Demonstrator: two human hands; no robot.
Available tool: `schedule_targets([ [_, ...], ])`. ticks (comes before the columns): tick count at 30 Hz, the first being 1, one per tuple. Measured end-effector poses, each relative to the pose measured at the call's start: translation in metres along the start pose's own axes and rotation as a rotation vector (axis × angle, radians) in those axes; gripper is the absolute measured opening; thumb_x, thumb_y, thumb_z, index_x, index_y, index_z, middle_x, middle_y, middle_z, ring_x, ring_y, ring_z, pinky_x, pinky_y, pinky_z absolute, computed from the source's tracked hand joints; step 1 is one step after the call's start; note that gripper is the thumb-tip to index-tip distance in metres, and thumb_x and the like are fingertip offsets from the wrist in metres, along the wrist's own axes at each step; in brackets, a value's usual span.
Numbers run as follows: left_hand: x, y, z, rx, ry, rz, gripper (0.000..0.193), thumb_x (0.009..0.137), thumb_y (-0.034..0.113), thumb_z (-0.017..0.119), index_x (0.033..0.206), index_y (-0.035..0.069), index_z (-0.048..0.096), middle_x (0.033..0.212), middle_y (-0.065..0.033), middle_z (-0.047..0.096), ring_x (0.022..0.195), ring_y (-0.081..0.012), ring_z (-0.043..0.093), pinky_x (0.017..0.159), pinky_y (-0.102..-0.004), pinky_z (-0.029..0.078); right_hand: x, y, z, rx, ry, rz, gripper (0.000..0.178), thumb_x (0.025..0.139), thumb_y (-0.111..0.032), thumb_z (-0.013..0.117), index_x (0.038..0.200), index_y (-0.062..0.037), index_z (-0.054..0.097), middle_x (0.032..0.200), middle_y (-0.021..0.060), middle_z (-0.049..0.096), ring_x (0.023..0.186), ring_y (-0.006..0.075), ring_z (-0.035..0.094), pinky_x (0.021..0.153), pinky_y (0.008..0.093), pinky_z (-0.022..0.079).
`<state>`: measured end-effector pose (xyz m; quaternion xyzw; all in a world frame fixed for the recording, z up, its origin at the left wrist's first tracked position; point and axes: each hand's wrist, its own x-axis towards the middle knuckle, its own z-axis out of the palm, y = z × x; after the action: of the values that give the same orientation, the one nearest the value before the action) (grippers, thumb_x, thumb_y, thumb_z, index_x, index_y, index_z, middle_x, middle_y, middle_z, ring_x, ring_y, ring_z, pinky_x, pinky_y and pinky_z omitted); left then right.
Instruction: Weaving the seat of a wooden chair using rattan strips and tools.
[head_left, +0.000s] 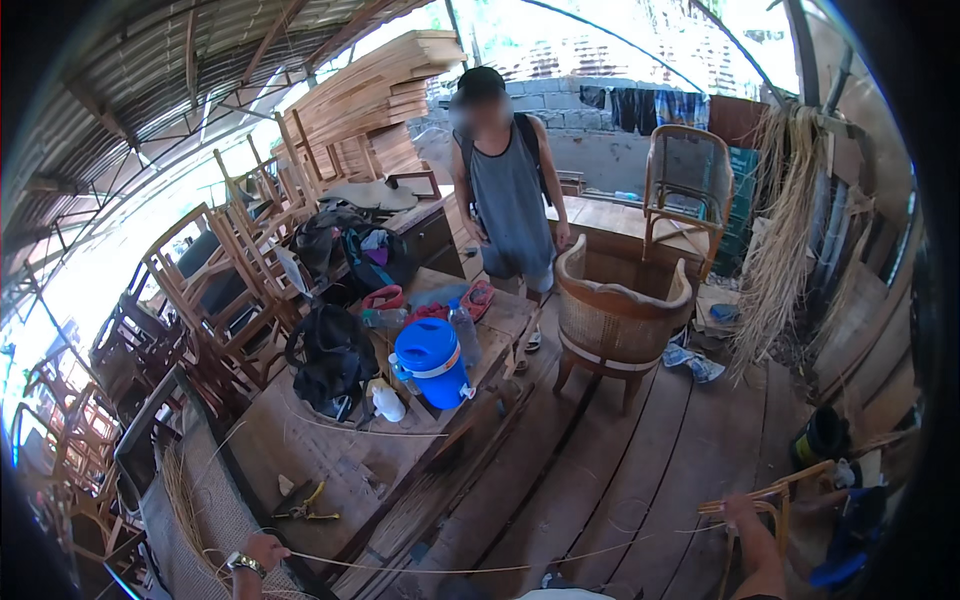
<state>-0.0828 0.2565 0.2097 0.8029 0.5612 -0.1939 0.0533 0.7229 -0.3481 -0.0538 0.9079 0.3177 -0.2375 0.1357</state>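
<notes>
A thin strand (pixel 450 571) is being held by the left hand (pixel 265 551), a wooden frame (pixel 800 478) being touched by the right hand (pixel 740 511).

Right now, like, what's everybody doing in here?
Somebody's left fingers hold a long thin strand, which stretches across toward the right. Their right fingers hold a light brown frame; whether the strand is fastened there is too small to tell. Another person stands facing them, near a round chair with woven sides. A blue cooler sits on a wooden table.
</notes>
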Motion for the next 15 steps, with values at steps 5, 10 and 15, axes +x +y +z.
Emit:
schedule_targets([
  [5, -0.016, -0.005, -0.031, -0.034, 0.081, 0.039, 0.022, 0.088, 0.028, 0.059, 0.092, 0.01, 0.07, 0.091, -0.0157, 0.069, 0.089, -0.0344, 0.066, 0.08, -0.0442, 0.051, -0.002, 0.026, -0.014, 0.15, 0.299, 0.126, 0.019, 0.08, -0.015, 0.068, 0.096, -0.0063, 0.065, 0.104, 0.017, 0.064, 0.101, 0.035, 0.063, 0.086, 0.045, 0.05],
  [10, -0.001, 0.052, -0.077, -0.416, 0.119, 0.326, 0.02, 0.092, 0.02, 0.053, 0.077, 0.006, 0.055, 0.072, -0.0129, 0.061, 0.067, -0.0328, 0.06, 0.061, -0.0412, 0.046, 0.0, 0.047, 0.0, 0.312, 0.334, 0.485, 0.023, 0.082, -0.02, 0.069, 0.096, -0.0028, 0.064, 0.103, 0.0191, 0.065, 0.1, 0.0357, 0.063, 0.082, 0.0432, 0.052],
  [15, 0.059, 0.048, -0.133, -0.082, 0.231, 0.527, 0.01, 0.086, 0.02, 0.058, 0.084, 0.012, 0.063, 0.079, -0.0072, 0.062, 0.082, -0.0297, 0.06, 0.074, -0.0424, 0.044, 0.063, -0.008, 0.017, 0.605, 0.357, 0.273, 0.035, 0.096, -0.025, 0.045, 0.118, -0.0015, 0.059, 0.114, 0.0177, 0.061, 0.099, 0.0346, 0.063, 0.088, 0.0444, 0.047],
])
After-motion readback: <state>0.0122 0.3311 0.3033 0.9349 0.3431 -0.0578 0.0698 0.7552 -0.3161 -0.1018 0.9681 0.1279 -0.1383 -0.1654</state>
